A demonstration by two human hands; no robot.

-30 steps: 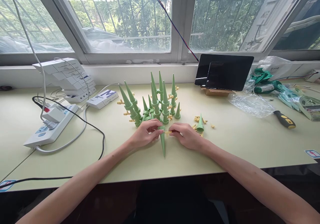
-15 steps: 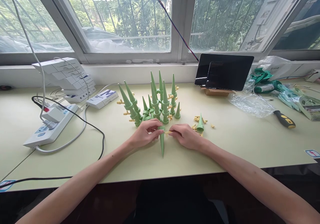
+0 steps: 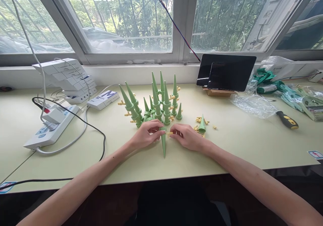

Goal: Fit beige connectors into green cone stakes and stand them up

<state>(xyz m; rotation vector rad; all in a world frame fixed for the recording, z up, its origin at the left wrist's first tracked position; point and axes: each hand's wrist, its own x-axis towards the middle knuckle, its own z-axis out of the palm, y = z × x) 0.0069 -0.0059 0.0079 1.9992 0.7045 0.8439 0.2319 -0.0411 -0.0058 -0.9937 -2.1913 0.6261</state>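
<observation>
My left hand [image 3: 148, 133] is closed on the wide collar of a green plant watering spike [image 3: 164, 147], whose tip points down toward the front of the table. Beside that collar, my right hand [image 3: 185, 136] pinches a small yellow valve [image 3: 169, 135] at the spike's side; whether it is fully seated I cannot tell. Just beyond my hands stand several green spikes [image 3: 166, 101], stacked in columns with yellow valves sticking out. Right of my right hand, one green spike [image 3: 202, 125] stands among a small pile of loose yellow valves [image 3: 198, 120].
On the left lie a white power strip [image 3: 51, 128], cables and stacked white boxes [image 3: 65, 79]. A tablet [image 3: 234, 72] with a phone leans at the back right. Farther right are a screwdriver [image 3: 287, 120], clear plastic wrap [image 3: 254, 106] and green packaging [image 3: 267, 81].
The fingers of my right hand have shifted slightly on the yellow valve, showing a little more of it. My left hand and the spike stay nearly still.
</observation>
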